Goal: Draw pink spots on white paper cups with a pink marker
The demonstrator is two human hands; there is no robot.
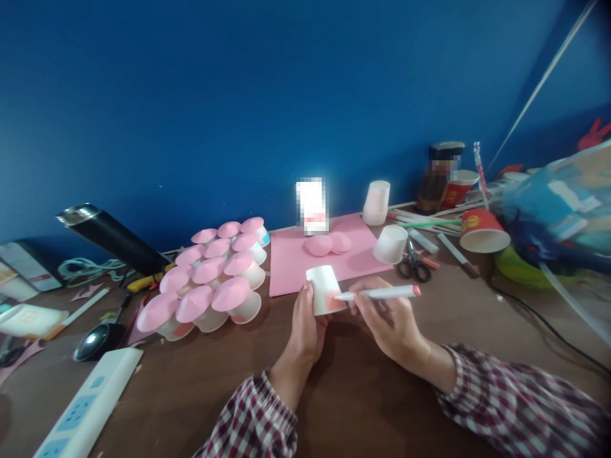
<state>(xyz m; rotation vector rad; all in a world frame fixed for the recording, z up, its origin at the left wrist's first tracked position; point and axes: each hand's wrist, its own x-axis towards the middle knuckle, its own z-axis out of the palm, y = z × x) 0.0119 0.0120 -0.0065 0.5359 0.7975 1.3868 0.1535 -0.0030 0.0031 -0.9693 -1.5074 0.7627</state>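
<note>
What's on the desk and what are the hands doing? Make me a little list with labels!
left hand: the left hand holds a white cup upside down
right hand: the right hand holds a marker, tip at the cup's pink patch
left of hands: cups with pink caps
behind: pink paper, two pink discs
right: scissors, red cup on its side
surface: brown desk
</note>
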